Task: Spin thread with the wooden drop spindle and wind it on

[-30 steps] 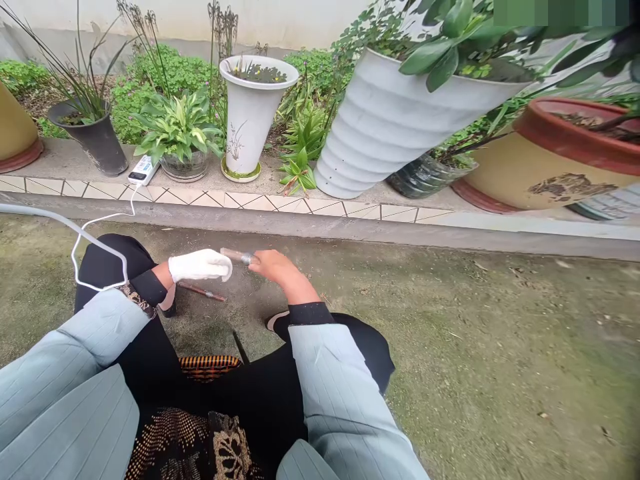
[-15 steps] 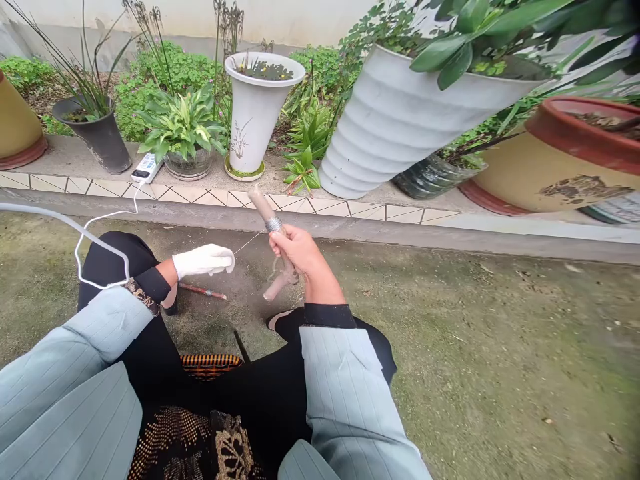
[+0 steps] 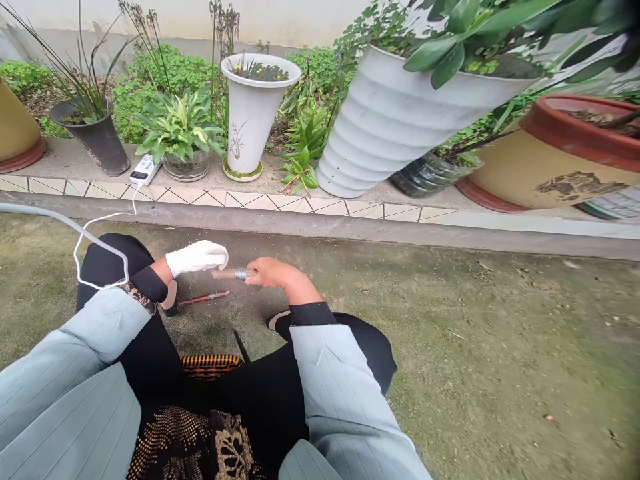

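Observation:
My right hand (image 3: 273,272) is wrapped round a wooden stick (image 3: 224,273), which lies nearly level and points left. A coil of silvery wire (image 3: 242,273) is wound round the stick just beside my fingers. The rest of the stick is hidden by the hand. My left hand (image 3: 199,257), in a white glove, is closed close to the stick's left end. The wire strand it pinches cannot be made out clearly now. On the ground below lies a thin reddish stick (image 3: 204,298) with a wire band of its own.
A tiled ledge (image 3: 280,202) runs across in front, bearing a white flower pot (image 3: 250,127), a large ribbed pot (image 3: 390,120) and several other plants. A white power bank (image 3: 145,170) on the ledge has a cable (image 3: 103,217) hanging near my left knee. An orange-black woven item (image 3: 210,365) shows between my legs.
My right hand has turned the stick from steeply slanted to nearly level, its tip swinging left and down towards the glove. The taut strand between the hands no longer shows.

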### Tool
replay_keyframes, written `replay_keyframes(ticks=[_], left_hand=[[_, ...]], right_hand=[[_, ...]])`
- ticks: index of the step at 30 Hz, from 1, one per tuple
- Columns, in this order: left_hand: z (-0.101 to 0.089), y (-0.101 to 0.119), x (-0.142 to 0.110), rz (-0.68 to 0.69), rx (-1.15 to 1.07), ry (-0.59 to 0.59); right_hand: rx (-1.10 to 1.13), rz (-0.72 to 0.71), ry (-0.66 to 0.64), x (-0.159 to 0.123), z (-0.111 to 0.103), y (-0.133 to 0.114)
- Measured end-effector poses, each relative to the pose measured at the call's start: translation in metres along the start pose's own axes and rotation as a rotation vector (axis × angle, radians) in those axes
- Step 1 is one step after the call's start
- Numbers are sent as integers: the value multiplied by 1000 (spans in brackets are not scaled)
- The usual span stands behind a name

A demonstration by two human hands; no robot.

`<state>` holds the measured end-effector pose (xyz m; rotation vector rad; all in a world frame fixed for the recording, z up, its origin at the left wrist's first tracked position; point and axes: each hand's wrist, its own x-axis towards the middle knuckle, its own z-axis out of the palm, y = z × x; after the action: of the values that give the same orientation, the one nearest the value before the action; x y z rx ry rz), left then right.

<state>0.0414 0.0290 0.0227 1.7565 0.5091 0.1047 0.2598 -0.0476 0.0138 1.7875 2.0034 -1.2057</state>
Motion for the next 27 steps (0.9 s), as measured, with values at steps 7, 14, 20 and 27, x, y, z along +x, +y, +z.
replay_keyframes(ticks=[7,14,20,27], left_hand=[[-1,-7,5,-11,-51,74],[11,-18,12,12,-214,-43],[10,-1,6,30,-171,-145],[4,-2,4,34,-65,-6]], right_hand=[[369,-327,-269,-21,-4,-13],[1110,-331,584,-28,-25,8],[439,206,648,-4,-20,27],[52,48,2,-1,-3,1]])
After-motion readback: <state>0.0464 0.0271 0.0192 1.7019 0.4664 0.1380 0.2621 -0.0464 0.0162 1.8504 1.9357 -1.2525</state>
